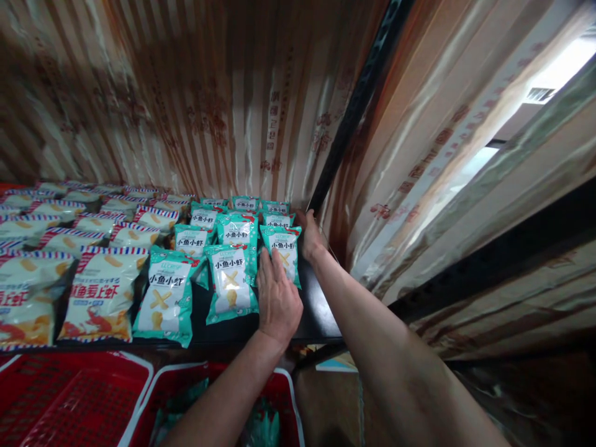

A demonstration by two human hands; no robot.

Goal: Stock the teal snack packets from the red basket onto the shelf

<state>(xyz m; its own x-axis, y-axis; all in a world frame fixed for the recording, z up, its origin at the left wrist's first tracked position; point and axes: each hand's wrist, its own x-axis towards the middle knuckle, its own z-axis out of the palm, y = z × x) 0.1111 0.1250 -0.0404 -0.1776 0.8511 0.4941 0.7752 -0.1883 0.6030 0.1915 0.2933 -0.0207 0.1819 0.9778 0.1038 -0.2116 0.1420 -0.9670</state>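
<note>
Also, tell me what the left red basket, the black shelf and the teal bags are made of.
Left red basket: probably moulded plastic, slightly glossy, with a regular grid of holes. Black shelf: smooth, perhaps painted metal; it reflects light. Teal bags: glossy plastic film, probably; crinkled, with highlights.

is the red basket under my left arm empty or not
Not empty: the red basket has teal packets inside, on both sides of your left forearm. How full, I can't tell.
</note>
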